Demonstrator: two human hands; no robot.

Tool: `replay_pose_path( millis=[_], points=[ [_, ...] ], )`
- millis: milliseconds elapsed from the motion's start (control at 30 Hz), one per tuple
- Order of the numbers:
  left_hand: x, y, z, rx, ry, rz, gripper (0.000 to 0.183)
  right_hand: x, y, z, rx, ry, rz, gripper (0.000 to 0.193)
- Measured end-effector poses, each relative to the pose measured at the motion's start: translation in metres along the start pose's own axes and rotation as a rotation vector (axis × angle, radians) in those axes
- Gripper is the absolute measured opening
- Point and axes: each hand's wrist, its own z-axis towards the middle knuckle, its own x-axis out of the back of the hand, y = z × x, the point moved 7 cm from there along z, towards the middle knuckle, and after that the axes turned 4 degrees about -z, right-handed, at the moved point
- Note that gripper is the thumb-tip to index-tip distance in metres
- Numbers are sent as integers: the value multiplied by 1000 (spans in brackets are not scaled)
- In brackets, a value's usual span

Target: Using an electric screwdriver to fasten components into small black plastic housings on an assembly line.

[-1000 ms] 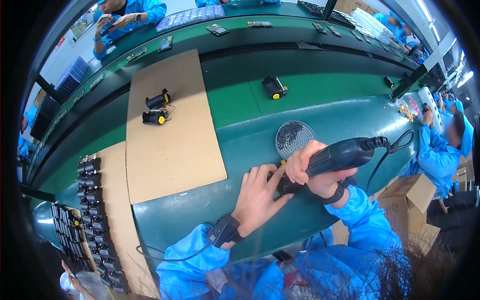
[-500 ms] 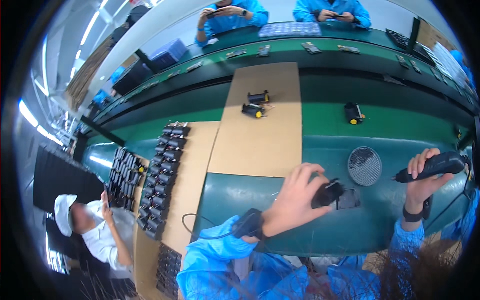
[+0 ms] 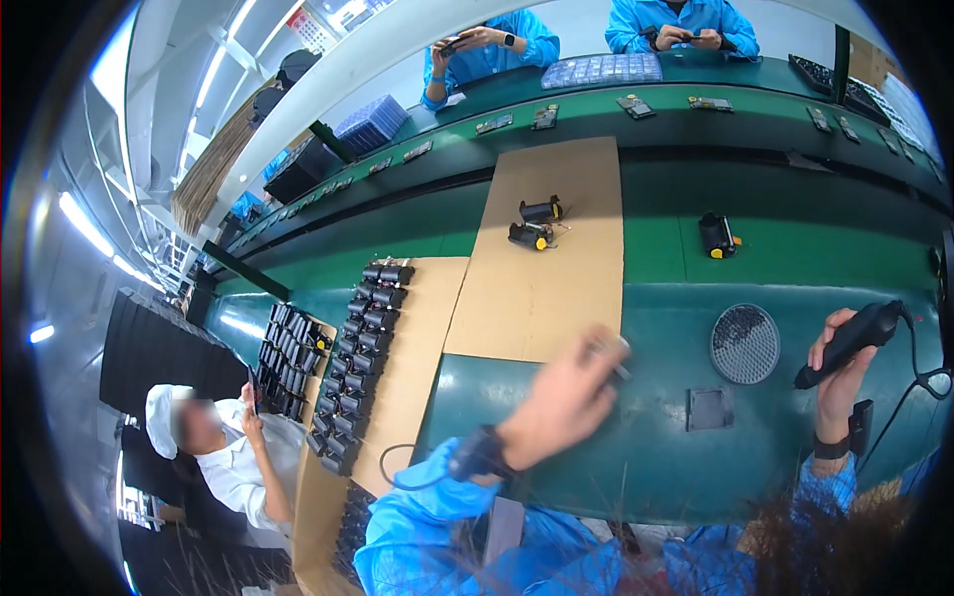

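My left hand [image 3: 561, 402], blurred by motion, has its fingers curled over the bench near the cardboard's lower edge. A small part with a pale edge [image 3: 623, 360] shows at its fingertips; its kind is smeared and mostly hidden. On the right, my right hand [image 3: 840, 382] is wrapped round a black corded electric screwdriver [image 3: 857, 341], tip pointing down and left. Between the hands lies a flat black square block [image 3: 709, 408]. Beyond it stands a round ridged dish [image 3: 744, 344] partly covered with tiny dark pieces.
Two black units with yellow ends [image 3: 532, 236] lie on a cardboard sheet [image 3: 537, 308]; another black unit [image 3: 715, 235] lies right. Rows of black units [image 3: 358, 358] fill the left cardboard. Circuit boards [image 3: 634, 106] line the far belt. Co-workers [image 3: 497, 55] sit opposite; a person in white [image 3: 234, 457] is left.
My left hand has moved left, away from the square block, and the black part seen in it is now mostly hidden. The screwdriver has tilted tip-down. The whole view has shifted slightly.
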Motion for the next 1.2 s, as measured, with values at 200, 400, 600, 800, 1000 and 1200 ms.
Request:
replay_pose_path(
  millis=[200, 400, 600, 800, 1000, 1200],
  points=[
    [160, -187, -16, 185, 587, 455, 52, -4, -2, 0, 1, 18, -10, 76],
    [194, -281, -29, 369, 618, 468, 47, -1, 1, 0, -18, 47, 2, 76],
    [193, -294, -27, 584, 583, 776, 40, 1, -2, -2, -17, -6, 1, 78],
    [151, -225, 26, 204, 610, 674, 44, -10, -14, 8, 39, 45, -37, 40],
    [11, -57, 161, -337, 246, 189, 43, 0, -13, 6, -90, 30, 13, 28],
    [-69, -23, 234, -568, -107, 405, 65, -9, -10, 10, -114, -11, 148, 24]
  ],
)
